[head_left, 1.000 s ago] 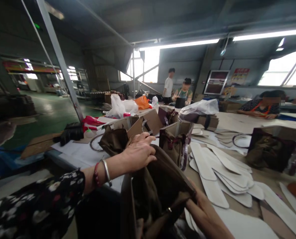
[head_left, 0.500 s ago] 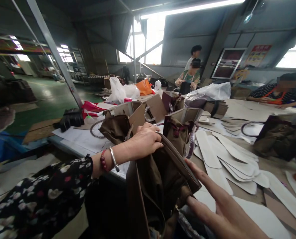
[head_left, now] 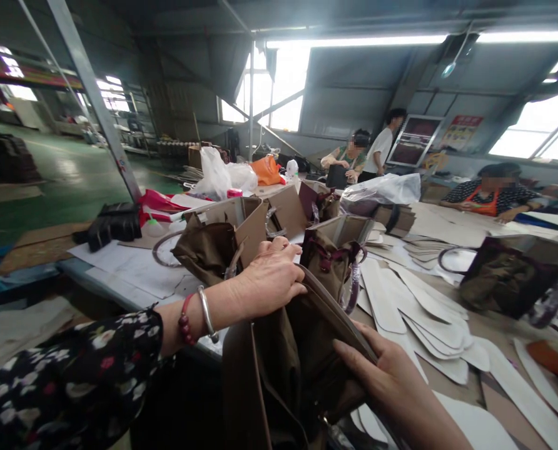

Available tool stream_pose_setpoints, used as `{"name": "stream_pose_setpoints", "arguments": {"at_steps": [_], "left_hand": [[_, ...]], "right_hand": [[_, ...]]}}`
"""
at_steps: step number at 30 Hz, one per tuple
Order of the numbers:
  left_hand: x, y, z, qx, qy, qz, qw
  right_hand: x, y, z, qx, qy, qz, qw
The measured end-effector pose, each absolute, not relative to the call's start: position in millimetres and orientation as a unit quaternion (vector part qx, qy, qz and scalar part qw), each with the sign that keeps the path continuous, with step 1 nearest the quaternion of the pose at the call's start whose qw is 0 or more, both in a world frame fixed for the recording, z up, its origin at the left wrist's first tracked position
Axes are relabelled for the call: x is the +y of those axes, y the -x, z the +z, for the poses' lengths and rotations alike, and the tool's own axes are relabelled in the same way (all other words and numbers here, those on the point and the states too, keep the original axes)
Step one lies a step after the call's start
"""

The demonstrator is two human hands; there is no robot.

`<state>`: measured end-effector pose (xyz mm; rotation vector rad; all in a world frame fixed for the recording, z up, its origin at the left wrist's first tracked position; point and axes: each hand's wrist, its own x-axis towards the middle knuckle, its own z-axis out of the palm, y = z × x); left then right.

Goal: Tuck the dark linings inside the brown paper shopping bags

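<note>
A brown handbag (head_left: 302, 369) with a dark fabric lining stands open in front of me at the table's near edge. My left hand (head_left: 269, 278), with a silver bangle and red beads at the wrist, grips the bag's top rim from above. My right hand (head_left: 386, 375) is wrapped round the bag's right side, thumb on the rim, fingers closed against it. The inside of the bag is dark and I cannot see what it holds.
Several more brown bags (head_left: 335, 253) stand on the table (head_left: 133, 278), another (head_left: 508, 281) at the right. A fan of white cut card pieces (head_left: 420, 312) lies right of my hands. Plastic sacks (head_left: 223, 175) sit further back. Three other people (head_left: 490, 190) work at the far side.
My right hand, stretched out flat over the card pieces half a second ago, has come back and closed on the bag's right side. My left hand keeps its grip on the rim.
</note>
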<state>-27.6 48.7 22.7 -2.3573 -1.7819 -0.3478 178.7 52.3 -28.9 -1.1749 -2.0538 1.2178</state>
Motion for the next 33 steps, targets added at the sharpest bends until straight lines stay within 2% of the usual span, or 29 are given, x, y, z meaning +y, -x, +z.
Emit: {"name": "stream_pose_setpoints", "arguments": {"at_steps": [9, 16, 24, 33], "left_hand": [[65.5, 27.4, 25.2, -0.576, 0.811, -0.098, 0.016], [67.5, 23.0, 28.7, -0.587, 0.805, -0.078, -0.024], [66.8, 13.5, 38.6, -0.613, 0.789, -0.022, -0.038], [68.9, 16.8, 33.8, -0.613, 0.789, -0.038, -0.033]], "right_hand": [[56.1, -183.5, -26.1, -0.689, 0.419, 0.540, 0.241], [54.9, -184.8, -28.6, -0.677, 0.415, 0.556, 0.248], [53.6, -184.7, -32.7, -0.701, 0.420, 0.519, 0.249], [52.8, -183.2, -33.1, -0.721, 0.422, 0.489, 0.250]]}}
